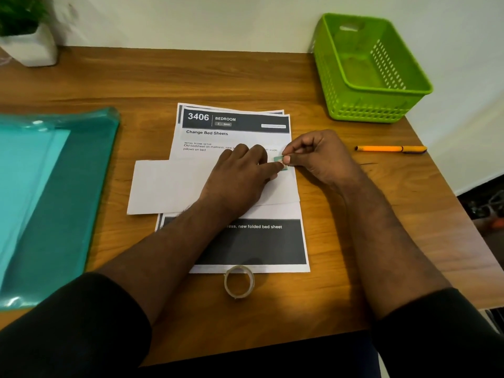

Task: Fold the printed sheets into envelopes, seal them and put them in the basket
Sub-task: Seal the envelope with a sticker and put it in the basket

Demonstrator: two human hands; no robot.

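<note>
White paper folded into an envelope (166, 186) lies across the stack of printed sheets (234, 132) at the centre of the wooden surface (245, 75). The left hand (237, 178) presses flat on the envelope, fingers spread, holding the fold down. The right hand (316, 156) pinches a small piece of tape (281, 160) between thumb and forefinger at the envelope's right edge, where the left index fingertip meets it. Sealing appears to be the step in hand; the next move probably calls for laying the tape across the edge and rubbing it flat while the left hand keeps the fold from springing. The tape roll (239, 281) stands just beyond the near edge of the sheets. The green basket (368, 105) sits empty at the far right corner, well apart, with bare surface between it and the hands. An orange pen (390, 148) lies to the right, near the surface's edge; a teal plastic folder (68, 186) occupies the left side.
</note>
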